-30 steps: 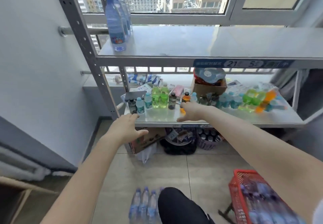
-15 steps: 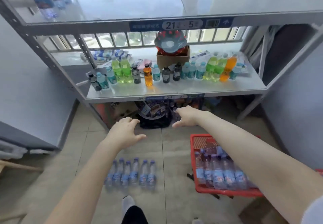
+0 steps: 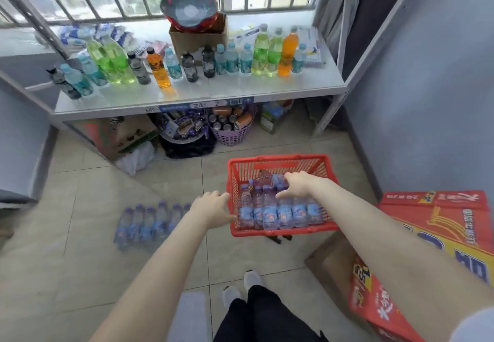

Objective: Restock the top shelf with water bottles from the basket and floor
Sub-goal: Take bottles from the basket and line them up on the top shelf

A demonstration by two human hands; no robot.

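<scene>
The water bottles (image 3: 278, 212) in the basket (image 3: 279, 232) lie on their sides in a row, caps pointing away from the person toward the shelf unit, long axes parallel and running front to back. At least one more bottle lies across the far end of the row. A second row of bottles (image 3: 149, 221) lies on the floor (image 3: 80, 234) just left of the basket, in the same orientation.

The right hand (image 3: 296, 185) is over the basket, directly above the neck end of the row, fingers spread and curved downward. It appears to touch the bottles but does not close on any. The left hand (image 3: 213, 206) is at the basket's left wall, unclenched and grasping nothing; whether it touches the rim cannot be determined. The right hand is nearer the basket bottles; the left hand lies between the basket and the floor row.

Judgement: the next move is a grasp across a bottle's body, at right angles to its long axis, followed by a lift to the top shelf. Only that shelf's front edge appears at the upper border of the view.

Readable writing: the price strip (image 3: 205, 104) on the lower shelf (image 3: 240, 87) shows "24" and "2". The bottle labels are blue, their text blurred. The red carton (image 3: 433, 234) at right carries large print that cannot be read reliably.
</scene>
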